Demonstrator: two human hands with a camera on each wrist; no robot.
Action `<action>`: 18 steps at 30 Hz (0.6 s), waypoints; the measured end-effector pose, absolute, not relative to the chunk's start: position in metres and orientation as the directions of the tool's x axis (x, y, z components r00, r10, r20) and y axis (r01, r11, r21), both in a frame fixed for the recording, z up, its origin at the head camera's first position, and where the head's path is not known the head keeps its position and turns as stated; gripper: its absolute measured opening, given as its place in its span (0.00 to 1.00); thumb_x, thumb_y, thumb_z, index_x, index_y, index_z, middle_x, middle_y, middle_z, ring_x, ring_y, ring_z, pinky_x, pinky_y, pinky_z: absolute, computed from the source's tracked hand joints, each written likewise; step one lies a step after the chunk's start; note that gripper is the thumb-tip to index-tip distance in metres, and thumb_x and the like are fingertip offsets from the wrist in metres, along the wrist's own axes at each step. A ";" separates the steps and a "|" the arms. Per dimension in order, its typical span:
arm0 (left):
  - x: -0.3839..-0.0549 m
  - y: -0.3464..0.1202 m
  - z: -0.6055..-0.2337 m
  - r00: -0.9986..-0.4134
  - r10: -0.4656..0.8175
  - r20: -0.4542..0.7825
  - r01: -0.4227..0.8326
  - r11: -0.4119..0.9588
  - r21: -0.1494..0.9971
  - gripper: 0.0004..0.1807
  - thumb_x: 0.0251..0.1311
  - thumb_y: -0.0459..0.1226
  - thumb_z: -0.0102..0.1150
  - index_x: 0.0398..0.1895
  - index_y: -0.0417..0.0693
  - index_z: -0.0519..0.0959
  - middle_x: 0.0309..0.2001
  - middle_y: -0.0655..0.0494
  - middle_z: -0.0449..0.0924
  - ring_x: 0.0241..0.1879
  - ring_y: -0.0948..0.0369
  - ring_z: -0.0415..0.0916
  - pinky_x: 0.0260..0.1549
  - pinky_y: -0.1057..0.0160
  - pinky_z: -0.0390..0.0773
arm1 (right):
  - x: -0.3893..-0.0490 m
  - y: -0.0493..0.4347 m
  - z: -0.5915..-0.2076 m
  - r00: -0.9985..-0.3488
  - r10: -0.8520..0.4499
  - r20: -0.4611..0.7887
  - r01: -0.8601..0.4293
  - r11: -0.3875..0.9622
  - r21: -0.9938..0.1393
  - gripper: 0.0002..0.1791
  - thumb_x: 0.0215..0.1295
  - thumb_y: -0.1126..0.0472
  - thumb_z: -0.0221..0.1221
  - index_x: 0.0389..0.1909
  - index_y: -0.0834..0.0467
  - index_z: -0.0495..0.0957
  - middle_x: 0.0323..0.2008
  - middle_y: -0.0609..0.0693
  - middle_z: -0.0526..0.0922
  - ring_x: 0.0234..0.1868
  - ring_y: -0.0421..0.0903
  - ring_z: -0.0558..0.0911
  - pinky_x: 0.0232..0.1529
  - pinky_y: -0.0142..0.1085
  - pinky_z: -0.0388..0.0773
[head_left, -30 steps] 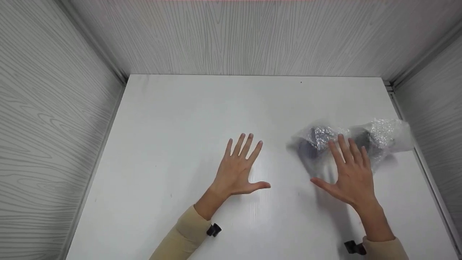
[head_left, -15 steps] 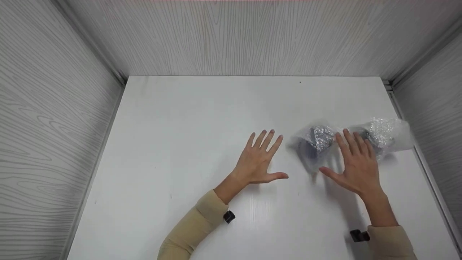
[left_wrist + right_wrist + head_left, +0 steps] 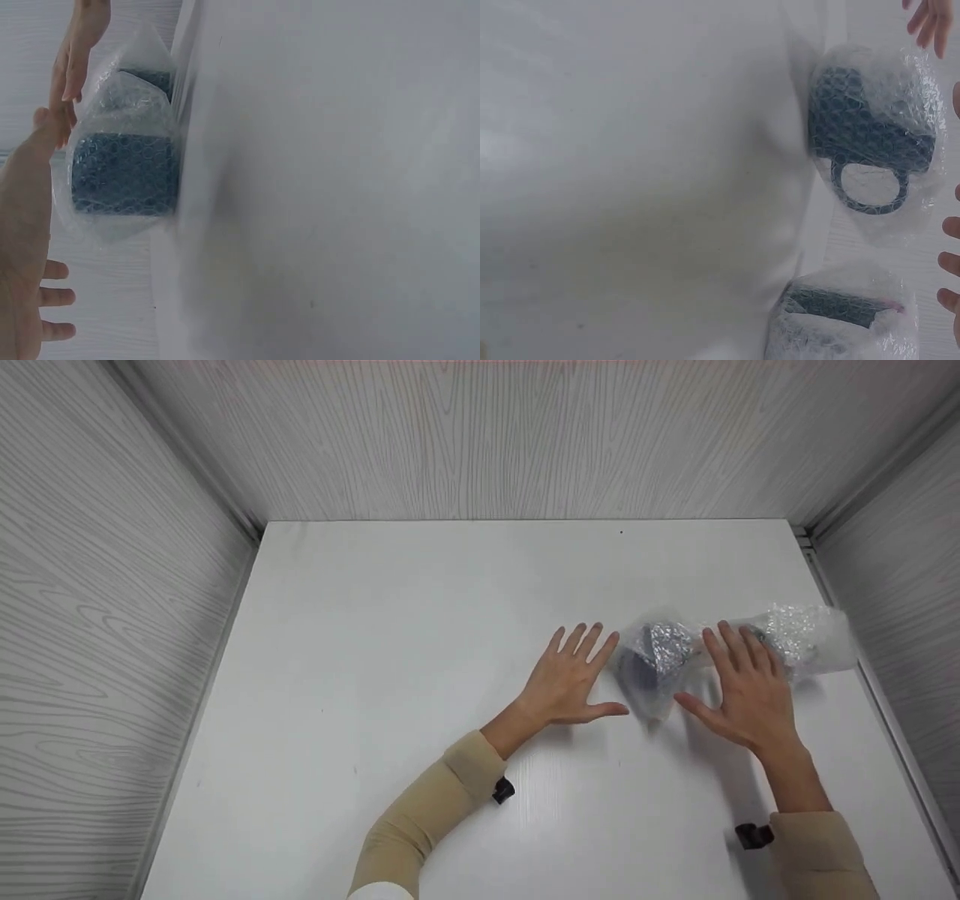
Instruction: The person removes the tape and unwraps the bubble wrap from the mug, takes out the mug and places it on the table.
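Note:
A dark blue mug in bubble wrap rests on the white table, right of centre. Its handle shows through the wrap in the right wrist view. Farther right lies a second bubble-wrapped dark thing; its kind is unclear. My left hand, fingers spread, hovers just left of the wrapped mug, the index fingertip close to the wrap. Fingers spread too, my right hand partly covers the second bundle in the head view. I cannot tell whether either hand touches a wrap. Both hands hold nothing.
Pale wood-grained panels enclose the table at the back, the left and the right. The second bundle lies close to the table's right edge. Small black devices sit at both cuffs.
My left hand has moved right and slightly away from me, from the table's middle to beside the wrapped mug. The right hand has shifted slightly forward and right. Both bundles have stayed put.

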State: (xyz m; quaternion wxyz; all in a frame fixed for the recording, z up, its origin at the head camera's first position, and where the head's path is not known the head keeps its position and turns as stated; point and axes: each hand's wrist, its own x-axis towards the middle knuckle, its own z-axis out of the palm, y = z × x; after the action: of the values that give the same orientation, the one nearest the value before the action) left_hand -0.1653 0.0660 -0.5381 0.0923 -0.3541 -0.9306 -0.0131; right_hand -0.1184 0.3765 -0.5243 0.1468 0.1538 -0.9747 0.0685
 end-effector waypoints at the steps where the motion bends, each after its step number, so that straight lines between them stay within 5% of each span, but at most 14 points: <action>1: -0.167 0.069 -0.538 -0.732 0.658 0.178 0.661 0.749 -0.046 0.63 0.58 0.84 0.35 0.87 0.55 0.49 0.84 0.48 0.59 0.82 0.49 0.61 0.80 0.43 0.63 | -0.119 0.378 -0.525 -0.909 -0.282 0.307 -0.321 0.943 -0.085 0.58 0.63 0.19 0.49 0.84 0.51 0.56 0.82 0.61 0.60 0.81 0.69 0.58 0.77 0.69 0.54; 18: -0.188 0.107 -0.531 -0.721 0.680 0.134 0.676 0.732 -0.081 0.61 0.62 0.82 0.32 0.87 0.53 0.47 0.82 0.49 0.61 0.81 0.50 0.62 0.81 0.46 0.61 | -0.129 0.385 -0.527 -0.919 -0.298 0.258 -0.320 0.946 -0.048 0.54 0.65 0.23 0.51 0.84 0.49 0.55 0.81 0.62 0.62 0.80 0.68 0.58 0.80 0.65 0.52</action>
State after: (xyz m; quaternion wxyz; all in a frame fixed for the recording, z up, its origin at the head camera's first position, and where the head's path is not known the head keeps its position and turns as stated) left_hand -0.1882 0.1075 -0.5313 0.0772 -0.3655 -0.9275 0.0131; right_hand -0.1294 0.3851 -0.5268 0.1245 0.1577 -0.9786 0.0446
